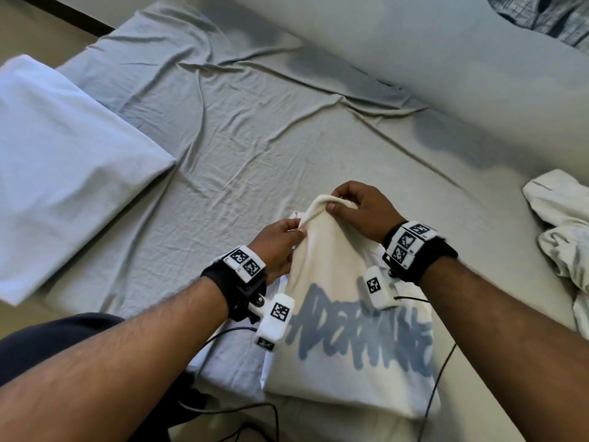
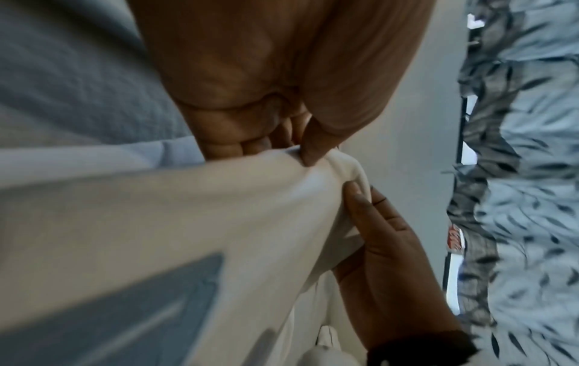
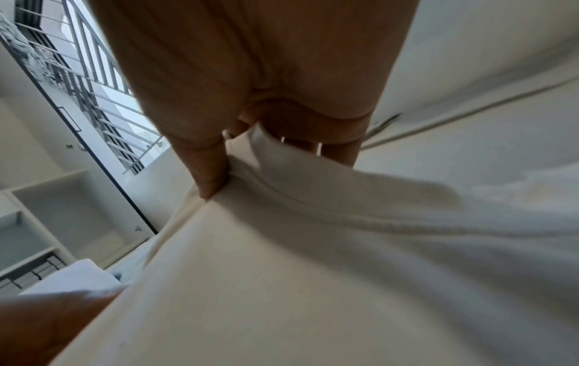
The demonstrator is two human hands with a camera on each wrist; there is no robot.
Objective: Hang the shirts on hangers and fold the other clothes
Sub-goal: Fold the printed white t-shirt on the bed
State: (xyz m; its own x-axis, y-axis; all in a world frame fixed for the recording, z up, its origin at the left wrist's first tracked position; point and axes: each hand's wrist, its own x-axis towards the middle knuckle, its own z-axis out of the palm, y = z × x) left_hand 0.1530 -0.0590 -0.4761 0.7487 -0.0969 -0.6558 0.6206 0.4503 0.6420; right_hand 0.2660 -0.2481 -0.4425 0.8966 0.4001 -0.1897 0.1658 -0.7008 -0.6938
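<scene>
A cream T-shirt [image 1: 344, 352] with blue lettering lies partly folded on the grey bedsheet [image 1: 255, 138], close to me. Its far folded edge is lifted off the bed. My left hand [image 1: 298, 227] pinches that edge at its left end, thumb on top. My right hand [image 1: 334, 200] pinches the same edge a little farther away and higher. In the left wrist view my left hand [image 2: 282, 151] grips the cream T-shirt [image 2: 188, 210], and the right hand [image 2: 376, 222] holds the fabric just below it. In the right wrist view my right hand [image 3: 250, 161] pinches the hemmed T-shirt [image 3: 313, 272].
A pale blue pillow [image 1: 63, 122] lies at the left of the bed. Crumpled white clothes [image 1: 561, 224] sit at the right edge. A grey patterned garment [image 1: 541, 17] shows at the top right. Black cables [image 1: 248, 406] trail near me.
</scene>
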